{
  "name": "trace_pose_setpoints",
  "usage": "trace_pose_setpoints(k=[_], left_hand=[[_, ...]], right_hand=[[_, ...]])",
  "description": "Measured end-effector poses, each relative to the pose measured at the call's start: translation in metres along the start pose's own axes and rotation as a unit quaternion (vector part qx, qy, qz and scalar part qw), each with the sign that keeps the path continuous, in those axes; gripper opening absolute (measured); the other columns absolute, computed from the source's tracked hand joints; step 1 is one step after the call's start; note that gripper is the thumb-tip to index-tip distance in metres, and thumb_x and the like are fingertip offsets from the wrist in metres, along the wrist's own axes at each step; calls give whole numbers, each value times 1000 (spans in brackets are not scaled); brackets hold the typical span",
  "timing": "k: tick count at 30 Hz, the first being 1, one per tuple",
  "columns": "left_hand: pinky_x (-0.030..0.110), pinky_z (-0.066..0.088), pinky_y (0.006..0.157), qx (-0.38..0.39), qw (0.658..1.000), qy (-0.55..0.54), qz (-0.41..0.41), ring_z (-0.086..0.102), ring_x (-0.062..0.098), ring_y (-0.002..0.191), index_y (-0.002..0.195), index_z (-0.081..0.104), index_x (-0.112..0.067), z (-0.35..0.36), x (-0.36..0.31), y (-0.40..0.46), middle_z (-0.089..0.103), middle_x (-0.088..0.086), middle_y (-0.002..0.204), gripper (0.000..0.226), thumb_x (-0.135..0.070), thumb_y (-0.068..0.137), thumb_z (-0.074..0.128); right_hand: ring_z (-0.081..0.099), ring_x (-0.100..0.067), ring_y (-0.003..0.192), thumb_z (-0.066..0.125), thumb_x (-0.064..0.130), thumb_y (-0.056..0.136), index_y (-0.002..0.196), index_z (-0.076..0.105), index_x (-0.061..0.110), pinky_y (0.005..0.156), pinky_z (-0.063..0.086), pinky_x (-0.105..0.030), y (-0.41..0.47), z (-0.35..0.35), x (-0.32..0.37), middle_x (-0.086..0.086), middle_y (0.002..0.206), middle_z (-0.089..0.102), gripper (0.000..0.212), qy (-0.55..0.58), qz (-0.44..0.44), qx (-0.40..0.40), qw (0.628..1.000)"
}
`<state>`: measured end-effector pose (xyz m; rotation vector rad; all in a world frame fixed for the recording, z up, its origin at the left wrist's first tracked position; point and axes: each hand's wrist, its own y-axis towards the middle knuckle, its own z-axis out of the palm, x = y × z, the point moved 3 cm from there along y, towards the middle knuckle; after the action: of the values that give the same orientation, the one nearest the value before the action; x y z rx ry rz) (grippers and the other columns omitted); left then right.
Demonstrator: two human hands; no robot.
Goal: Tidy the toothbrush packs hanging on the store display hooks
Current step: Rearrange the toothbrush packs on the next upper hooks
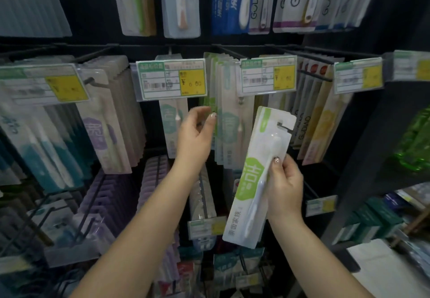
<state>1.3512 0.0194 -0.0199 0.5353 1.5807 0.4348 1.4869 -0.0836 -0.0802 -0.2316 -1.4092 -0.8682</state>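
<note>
1 green-and-white toothbrush pack (256, 176) is gripped, tilted, by the right hand (285, 187), off the hooks. The edges of the hanging packs (220, 116) above are pinched by the left hand (194, 138).

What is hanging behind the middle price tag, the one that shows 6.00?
Behind the price tag hangs a teal-printed toothbrush pack; only its lower part shows below the tag. The tag covers the pack's top and the hook, so any packs further behind cannot be seen.
</note>
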Motion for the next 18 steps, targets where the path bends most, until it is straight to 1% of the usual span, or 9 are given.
trace_pose_setpoints(k=[2, 4, 6, 9, 11, 12, 16, 17, 18], left_hand=[[21, 45, 90, 8, 1000, 22, -10, 56, 8, 100, 110, 56, -9, 8, 3, 13, 60, 0, 106, 22, -19, 90, 54], [25, 45, 90, 16, 999, 41, -13, 55, 14, 104, 109, 56, -10, 15, 6, 21, 60, 7, 112, 24, -23, 89, 56], [21, 45, 82, 7, 999, 50, -2, 56, 15, 98, 101, 57, -10, 19, 6, 24, 61, 11, 107, 19, -23, 88, 58], [16, 42, 71, -10, 998, 60, 16, 57, 17, 87, 90, 59, -11, 22, 5, 26, 62, 14, 97, 11, -22, 86, 60], [10, 39, 64, -16, 997, 67, 19, 55, 14, 81, 87, 61, -10, 23, 5, 25, 61, 12, 92, 11, -21, 86, 60], [10, 38, 62, -18, 997, 70, 20, 53, 13, 79, 85, 61, -9, 24, 5, 24, 60, 10, 90, 12, -21, 86, 60], [21, 37, 58, -20, 999, 42, 21, 49, 10, 65, 74, 60, -11, 27, 1, 20, 54, -1, 71, 16, -22, 86, 60], [25, 40, 58, -17, 999, 30, 20, 51, 12, 64, 74, 62, -10, 28, 0, 19, 56, -1, 69, 18, -22, 87, 59], [32, 44, 61, -13, 1000, 21, 19, 55, 16, 66, 77, 64, -9, 28, -2, 17, 61, 3, 71, 18, -23, 87, 59]], right_hand=[[62, -17, 77, 45, 25, 91, 77, 61, 24, 75, 50, -39, 7, -5, 4, 1, 77, 65, 22, -14, -3, -15, 1000], [62, -7, 72, 43, 18, 95, 76, 61, 25, 72, 50, -32, 15, -8, 10, 5, 75, 64, 27, -13, -10, -29, 999], [61, -2, 70, 42, 17, 96, 76, 61, 25, 69, 49, -27, 23, -11, 15, 8, 75, 64, 28, -12, -15, -39, 999], [61, -3, 74, 43, 18, 96, 77, 61, 27, 71, 50, -25, 32, -14, 18, 12, 76, 64, 28, -13, -23, -52, 998], [62, 2, 74, 43, 18, 96, 78, 62, 29, 67, 49, -18, 35, -17, 19, 15, 75, 66, 28, -14, -31, -57, 998], [62, 4, 73, 43, 18, 96, 79, 62, 29, 66, 48, -16, 37, -18, 19, 17, 74, 66, 27, -13, -33, -58, 998], [62, 5, 72, 43, 19, 96, 79, 62, 27, 67, 46, -20, 41, -21, 17, 20, 71, 67, 26, -13, -33, -59, 998], [62, 4, 72, 43, 19, 96, 80, 62, 27, 67, 47, -21, 41, -22, 17, 21, 71, 67, 26, -14, -33, -56, 998], [62, 4, 72, 43, 19, 96, 80, 62, 27, 67, 47, -21, 42, -22, 17, 22, 71, 67, 26, -14, -35, -54, 998]])
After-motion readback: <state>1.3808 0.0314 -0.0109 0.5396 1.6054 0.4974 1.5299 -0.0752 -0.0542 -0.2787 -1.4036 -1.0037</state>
